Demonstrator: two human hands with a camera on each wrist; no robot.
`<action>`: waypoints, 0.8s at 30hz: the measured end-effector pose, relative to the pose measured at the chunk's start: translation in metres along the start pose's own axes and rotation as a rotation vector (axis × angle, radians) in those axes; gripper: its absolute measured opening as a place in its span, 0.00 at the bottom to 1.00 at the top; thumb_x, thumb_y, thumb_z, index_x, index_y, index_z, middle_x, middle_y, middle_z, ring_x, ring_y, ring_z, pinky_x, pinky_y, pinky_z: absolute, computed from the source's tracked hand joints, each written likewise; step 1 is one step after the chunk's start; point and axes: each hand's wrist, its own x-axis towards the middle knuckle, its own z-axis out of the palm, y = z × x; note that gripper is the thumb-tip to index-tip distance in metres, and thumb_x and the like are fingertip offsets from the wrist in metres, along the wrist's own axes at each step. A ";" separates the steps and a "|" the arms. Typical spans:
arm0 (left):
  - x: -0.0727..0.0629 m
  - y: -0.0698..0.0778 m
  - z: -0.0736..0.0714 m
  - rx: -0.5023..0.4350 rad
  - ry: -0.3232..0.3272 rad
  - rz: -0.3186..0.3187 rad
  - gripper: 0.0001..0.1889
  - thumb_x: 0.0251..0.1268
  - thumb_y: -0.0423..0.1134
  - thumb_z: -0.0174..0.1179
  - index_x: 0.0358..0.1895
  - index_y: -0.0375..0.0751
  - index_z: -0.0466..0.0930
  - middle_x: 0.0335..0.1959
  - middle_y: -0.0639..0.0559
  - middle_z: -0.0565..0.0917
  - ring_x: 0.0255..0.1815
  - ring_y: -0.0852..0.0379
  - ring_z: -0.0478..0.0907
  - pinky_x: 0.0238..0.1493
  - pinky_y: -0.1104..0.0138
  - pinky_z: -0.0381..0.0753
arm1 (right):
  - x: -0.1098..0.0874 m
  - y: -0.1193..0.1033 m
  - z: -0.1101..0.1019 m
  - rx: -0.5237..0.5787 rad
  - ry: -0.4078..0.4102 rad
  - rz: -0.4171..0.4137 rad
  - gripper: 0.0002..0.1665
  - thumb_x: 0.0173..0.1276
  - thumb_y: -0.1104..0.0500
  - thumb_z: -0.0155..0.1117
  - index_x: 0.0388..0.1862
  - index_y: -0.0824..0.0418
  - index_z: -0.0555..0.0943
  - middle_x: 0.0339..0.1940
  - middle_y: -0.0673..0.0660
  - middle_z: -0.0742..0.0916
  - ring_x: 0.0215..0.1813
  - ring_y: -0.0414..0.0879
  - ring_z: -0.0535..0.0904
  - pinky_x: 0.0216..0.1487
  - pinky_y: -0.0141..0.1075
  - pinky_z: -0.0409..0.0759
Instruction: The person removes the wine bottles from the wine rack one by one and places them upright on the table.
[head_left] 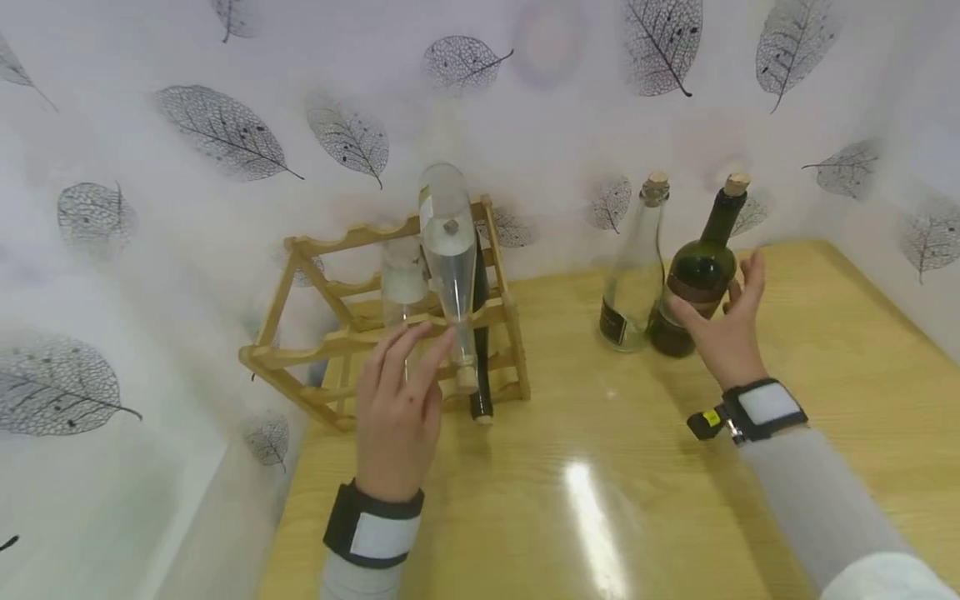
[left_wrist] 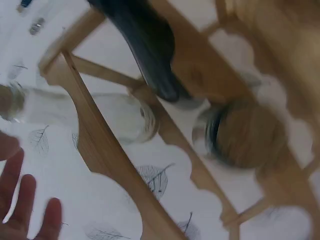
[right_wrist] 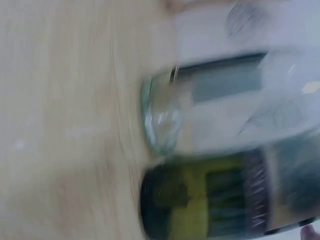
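My right hand (head_left: 723,333) is at a dark green wine bottle (head_left: 701,262) with a cork, its thumb over the bottle's front and its spread fingers along the right side. Close beside that bottle stands a clear corked bottle (head_left: 633,275). My left hand (head_left: 401,400) has its fingers spread and loosely bent, just in front of a wooden wine rack (head_left: 281,357). Near its fingertips, a clear bottle (head_left: 453,267) lies in the rack with its corked neck toward me. Another clear bottle (head_left: 403,283) and a dark bottle (head_left: 482,358) are also in the rack.
The rack stands at the left of the light wooden table (head_left: 555,433), near a wall (head_left: 495,125) with a leaf pattern. The two standing bottles are to its right, near the back edge. Both wrist views are blurred.
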 end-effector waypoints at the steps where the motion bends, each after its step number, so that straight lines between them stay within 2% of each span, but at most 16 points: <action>1: 0.004 -0.003 0.002 0.038 -0.038 0.018 0.36 0.55 0.18 0.66 0.68 0.51 0.79 0.67 0.43 0.80 0.69 0.39 0.73 0.68 0.49 0.75 | -0.014 -0.001 -0.004 0.060 0.025 0.004 0.64 0.72 0.57 0.69 0.86 0.39 0.31 0.88 0.52 0.42 0.89 0.50 0.43 0.88 0.46 0.44; 3: 0.010 -0.007 0.008 0.090 -0.109 0.052 0.43 0.53 0.20 0.70 0.73 0.56 0.73 0.73 0.43 0.74 0.75 0.39 0.68 0.73 0.45 0.72 | -0.046 -0.003 -0.009 0.182 0.069 -0.019 0.58 0.74 0.65 0.65 0.86 0.42 0.38 0.87 0.53 0.48 0.87 0.49 0.51 0.86 0.37 0.53; 5: 0.015 -0.011 0.015 0.135 -0.157 0.070 0.47 0.52 0.22 0.73 0.77 0.58 0.69 0.77 0.43 0.70 0.78 0.38 0.64 0.74 0.41 0.70 | -0.077 -0.003 -0.012 0.288 0.073 -0.083 0.51 0.74 0.73 0.58 0.85 0.48 0.46 0.84 0.54 0.56 0.82 0.49 0.61 0.79 0.31 0.66; 7: 0.018 -0.012 0.020 0.162 -0.194 0.055 0.52 0.50 0.23 0.75 0.79 0.59 0.65 0.80 0.44 0.66 0.80 0.38 0.61 0.75 0.37 0.67 | -0.103 -0.003 -0.012 0.350 0.028 -0.168 0.47 0.73 0.79 0.52 0.84 0.55 0.51 0.81 0.58 0.61 0.76 0.49 0.69 0.70 0.28 0.76; 10: 0.019 -0.013 0.024 0.173 -0.198 -0.011 0.55 0.47 0.18 0.74 0.80 0.60 0.65 0.83 0.46 0.63 0.82 0.38 0.59 0.76 0.34 0.65 | -0.128 -0.001 -0.011 0.429 -0.071 -0.298 0.44 0.72 0.84 0.46 0.83 0.64 0.52 0.77 0.62 0.66 0.69 0.48 0.76 0.64 0.29 0.82; 13: 0.018 -0.012 0.025 0.167 -0.167 -0.055 0.54 0.42 0.14 0.71 0.76 0.61 0.72 0.83 0.49 0.65 0.83 0.40 0.58 0.78 0.35 0.61 | -0.141 0.002 -0.011 0.474 -0.140 -0.373 0.42 0.71 0.86 0.44 0.82 0.70 0.51 0.75 0.65 0.68 0.67 0.49 0.79 0.63 0.32 0.83; 15: 0.016 -0.010 0.026 0.154 -0.125 -0.056 0.50 0.42 0.13 0.69 0.71 0.60 0.78 0.80 0.51 0.69 0.83 0.42 0.60 0.80 0.37 0.60 | -0.146 0.003 -0.014 0.471 -0.156 -0.383 0.41 0.71 0.86 0.43 0.81 0.72 0.51 0.75 0.65 0.69 0.67 0.49 0.79 0.62 0.31 0.83; 19: 0.012 -0.005 0.027 0.106 -0.033 0.018 0.38 0.48 0.15 0.67 0.61 0.56 0.86 0.73 0.54 0.79 0.78 0.43 0.68 0.79 0.40 0.63 | -0.153 0.006 -0.019 0.424 -0.135 -0.410 0.38 0.70 0.87 0.42 0.79 0.76 0.55 0.73 0.64 0.73 0.65 0.48 0.82 0.61 0.29 0.84; 24: 0.007 0.000 0.030 0.041 0.066 0.124 0.25 0.60 0.18 0.61 0.53 0.51 0.89 0.65 0.55 0.86 0.70 0.43 0.76 0.72 0.41 0.69 | -0.157 0.009 -0.019 0.409 -0.102 -0.493 0.35 0.68 0.87 0.43 0.75 0.81 0.58 0.70 0.66 0.77 0.64 0.49 0.84 0.61 0.30 0.84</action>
